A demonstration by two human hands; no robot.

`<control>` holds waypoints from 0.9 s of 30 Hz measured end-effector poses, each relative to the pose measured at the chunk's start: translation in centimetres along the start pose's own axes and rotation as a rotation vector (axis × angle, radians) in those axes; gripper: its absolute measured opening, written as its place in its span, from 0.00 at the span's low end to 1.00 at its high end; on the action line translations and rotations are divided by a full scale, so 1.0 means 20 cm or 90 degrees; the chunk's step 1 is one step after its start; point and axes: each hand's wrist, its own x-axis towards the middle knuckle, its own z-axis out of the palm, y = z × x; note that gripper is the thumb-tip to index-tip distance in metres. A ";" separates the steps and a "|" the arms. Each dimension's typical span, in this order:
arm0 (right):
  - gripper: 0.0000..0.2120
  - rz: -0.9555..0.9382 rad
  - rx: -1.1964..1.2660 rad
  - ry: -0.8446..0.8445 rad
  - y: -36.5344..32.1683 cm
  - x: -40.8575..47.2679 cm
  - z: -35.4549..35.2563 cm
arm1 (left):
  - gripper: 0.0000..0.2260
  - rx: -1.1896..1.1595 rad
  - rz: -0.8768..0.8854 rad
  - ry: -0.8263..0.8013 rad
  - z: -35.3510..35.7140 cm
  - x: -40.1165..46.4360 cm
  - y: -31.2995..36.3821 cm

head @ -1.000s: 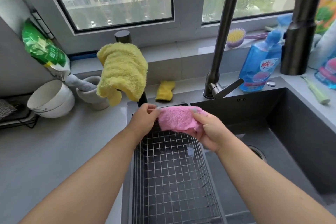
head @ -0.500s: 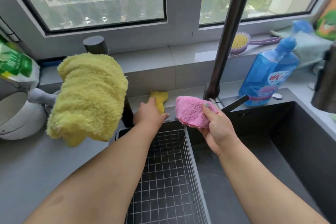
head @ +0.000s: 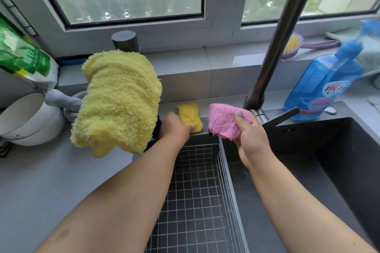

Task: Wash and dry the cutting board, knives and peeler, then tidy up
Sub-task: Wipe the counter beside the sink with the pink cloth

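My right hand [head: 249, 136] grips a folded pink cloth [head: 223, 121], held up above the sink's back edge beside the tap base. My left hand [head: 174, 129] reaches to the ledge behind the sink, and its fingers curl on a yellow sponge [head: 190, 116] lying there. A fluffy yellow towel [head: 117, 100] hangs over a dark post left of my left hand. No cutting board, knife or peeler shows in the view.
A wire basket [head: 197, 191] sits in the left part of the dark sink [head: 339, 160]. The dark tap [head: 281, 37] arches overhead. Blue detergent bottle [head: 322, 86] stands at the right, a brush [head: 292, 45] on the sill. White bowl [head: 26, 117] and mortar with pestle [head: 61, 100] stand at left.
My left hand let go of the pink cloth and moved back to the yellow sponge. The right hand carried the pink cloth up and to the right. The camera moved closer.
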 end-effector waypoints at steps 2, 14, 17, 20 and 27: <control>0.07 -0.028 -0.019 0.004 0.00 0.02 0.01 | 0.19 -0.011 0.023 0.005 -0.01 -0.03 -0.01; 0.08 -0.015 -0.123 0.007 0.01 0.17 0.10 | 0.09 -0.573 -0.251 -0.226 -0.15 -0.22 -0.18; 0.06 -0.019 -0.125 -0.008 0.00 0.18 0.12 | 0.08 -0.632 -0.305 -0.260 -0.21 -0.23 -0.29; 0.09 -0.123 -0.279 -0.099 -0.01 0.17 0.18 | 0.08 -0.644 -0.310 -0.255 -0.30 -0.27 -0.39; 0.27 0.015 -0.479 -0.346 0.12 0.15 0.47 | 0.07 -0.679 -0.320 -0.217 -0.37 -0.33 -0.53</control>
